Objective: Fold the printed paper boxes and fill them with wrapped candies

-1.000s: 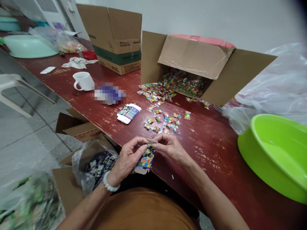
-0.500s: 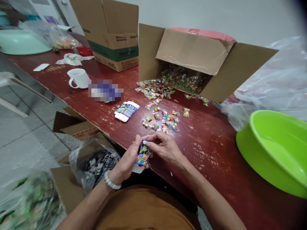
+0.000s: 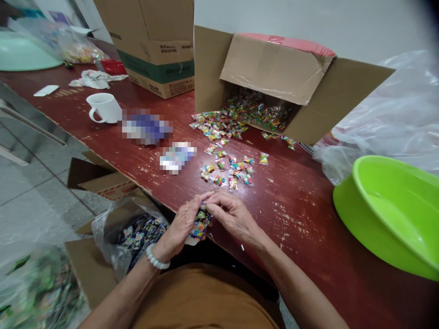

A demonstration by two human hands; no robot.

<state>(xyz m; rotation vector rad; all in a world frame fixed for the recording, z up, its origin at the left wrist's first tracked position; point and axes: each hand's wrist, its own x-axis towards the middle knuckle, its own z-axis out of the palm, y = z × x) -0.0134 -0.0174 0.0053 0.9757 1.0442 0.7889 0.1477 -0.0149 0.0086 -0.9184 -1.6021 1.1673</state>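
Since a second ago, my left hand [image 3: 180, 224] has slid from the pale top flap down along the side of the small printed box [image 3: 201, 224], and my right hand [image 3: 236, 217] has shifted with it to the upper end. My left hand is wrapped nearly closed around the box, holding it just over the near edge of the worktop [image 3: 295, 196]. My right hand is curled in, thumb and forefinger pinched on the top end, close against my left fingertips. At the lower end a pale flap [image 3: 191, 241] sticks out. Just beyond my hands lies a loose cluster of wrapped sweets [image 3: 236, 171], and behind it a bigger heap [image 3: 219, 125] spills from a large cardboard box [image 3: 267, 75] tipped on its side. Left of the cluster sits a flat item [image 3: 178, 157], blurred out, with a white mug [image 3: 108, 108] farther off. A bright green basin [image 3: 360, 224] stands to my right. Below the edge on my left, an open carton [image 3: 91, 269] with a plastic liner [image 3: 106, 228] holds many dark printed pieces [image 3: 140, 235].
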